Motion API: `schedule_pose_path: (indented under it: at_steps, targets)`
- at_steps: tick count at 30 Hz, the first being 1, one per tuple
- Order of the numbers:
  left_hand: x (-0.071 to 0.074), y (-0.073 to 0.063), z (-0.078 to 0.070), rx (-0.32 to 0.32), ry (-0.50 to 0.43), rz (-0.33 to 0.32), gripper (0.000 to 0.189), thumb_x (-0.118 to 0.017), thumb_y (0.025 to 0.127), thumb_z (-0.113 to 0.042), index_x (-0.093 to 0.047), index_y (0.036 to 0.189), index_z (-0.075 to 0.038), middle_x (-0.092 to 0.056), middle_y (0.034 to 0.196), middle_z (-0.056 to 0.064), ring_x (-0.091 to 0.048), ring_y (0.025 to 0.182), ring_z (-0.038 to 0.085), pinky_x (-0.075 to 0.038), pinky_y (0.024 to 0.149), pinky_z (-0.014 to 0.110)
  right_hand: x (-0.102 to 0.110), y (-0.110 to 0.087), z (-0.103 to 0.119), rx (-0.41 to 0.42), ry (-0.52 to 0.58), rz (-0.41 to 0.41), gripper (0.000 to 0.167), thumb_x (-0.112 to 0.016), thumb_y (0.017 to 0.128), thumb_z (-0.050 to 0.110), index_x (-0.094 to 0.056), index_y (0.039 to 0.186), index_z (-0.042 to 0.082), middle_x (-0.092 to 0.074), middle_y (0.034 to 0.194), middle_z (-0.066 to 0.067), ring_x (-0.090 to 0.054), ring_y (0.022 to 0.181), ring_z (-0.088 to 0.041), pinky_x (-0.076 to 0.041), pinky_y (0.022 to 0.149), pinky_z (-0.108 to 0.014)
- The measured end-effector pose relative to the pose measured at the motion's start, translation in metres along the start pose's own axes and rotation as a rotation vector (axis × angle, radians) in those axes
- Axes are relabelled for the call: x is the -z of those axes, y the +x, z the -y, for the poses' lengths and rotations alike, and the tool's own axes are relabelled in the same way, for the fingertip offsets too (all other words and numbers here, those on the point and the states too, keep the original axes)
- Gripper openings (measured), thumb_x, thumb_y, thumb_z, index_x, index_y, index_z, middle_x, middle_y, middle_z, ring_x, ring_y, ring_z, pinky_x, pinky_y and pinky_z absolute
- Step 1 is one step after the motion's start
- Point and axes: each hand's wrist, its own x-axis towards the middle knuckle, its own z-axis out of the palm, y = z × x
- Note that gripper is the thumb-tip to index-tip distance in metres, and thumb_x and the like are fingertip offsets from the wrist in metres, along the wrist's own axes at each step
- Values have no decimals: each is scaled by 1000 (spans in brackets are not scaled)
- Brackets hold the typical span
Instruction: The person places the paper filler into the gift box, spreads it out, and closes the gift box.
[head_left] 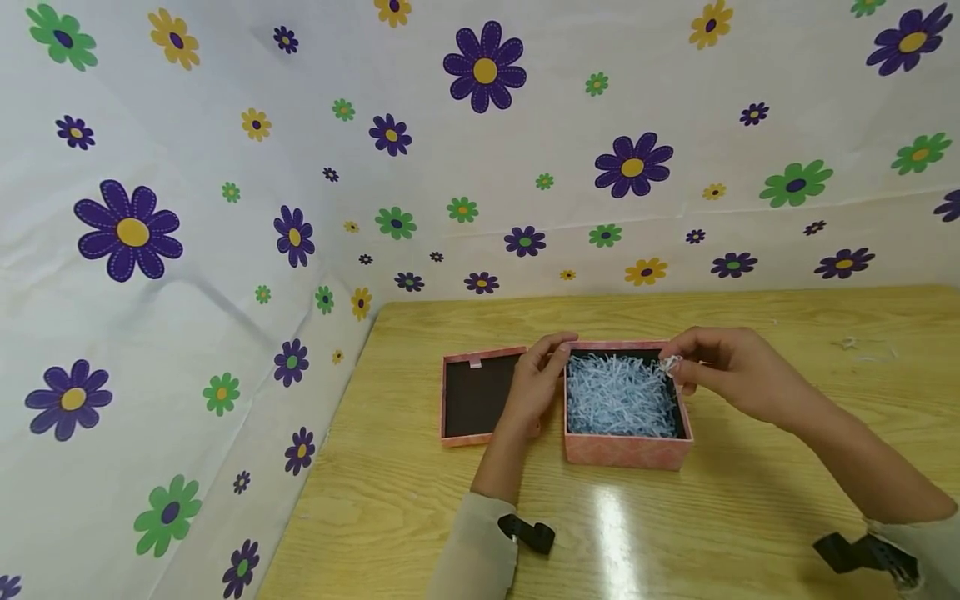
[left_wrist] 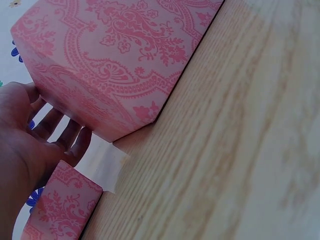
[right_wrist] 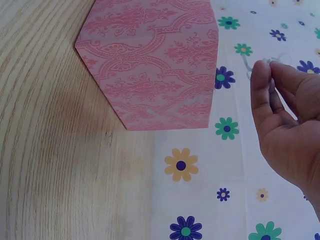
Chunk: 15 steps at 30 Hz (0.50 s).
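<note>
A pink patterned box (head_left: 628, 452) with a dark lining stands on the table, filled with pale blue shredded paper (head_left: 618, 396). My left hand (head_left: 536, 379) rests against its left side near the back corner, with relaxed fingers (left_wrist: 75, 142) along the wall. Over the right rim, my right hand (head_left: 738, 375) pinches a small tuft of whitish paper shreds (head_left: 670, 364) between thumb and fingertips. In the right wrist view thin strands stick out past the pinching fingers (right_wrist: 261, 77). Left of the box lies the pink lid (head_left: 480, 396), dark inside face up, partly hidden behind my left hand.
The wooden table (head_left: 375, 492) has a few stray paper shreds (head_left: 851, 342) at its back right. A white cloth (head_left: 525, 150) with printed flowers hangs behind the table and along its left side.
</note>
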Motion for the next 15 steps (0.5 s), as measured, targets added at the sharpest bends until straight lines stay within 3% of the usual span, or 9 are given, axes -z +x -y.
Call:
schedule_pose_path:
  at_steps: [6, 15]
  targets:
    - [0, 0, 1, -8, 14, -6, 28, -57, 110, -39, -72, 134, -33, -67, 131, -11, -61, 124, 15, -50, 107, 48, -7, -4, -3, 62, -65, 63, 19, -69, 98, -6, -74, 113, 5, -70, 92, -7, -66, 70, -13, -58, 63, -30]
    - [-2, 0, 0, -1, 8, -12, 27, -58, 110, -40, -72, 132, -36, -66, 135, -13, -60, 129, 16, -48, 110, 49, -7, -9, -5, 123, -177, 102, 30, -71, 96, -8, -75, 120, 8, -75, 112, 0, -67, 92, -8, -59, 75, -27]
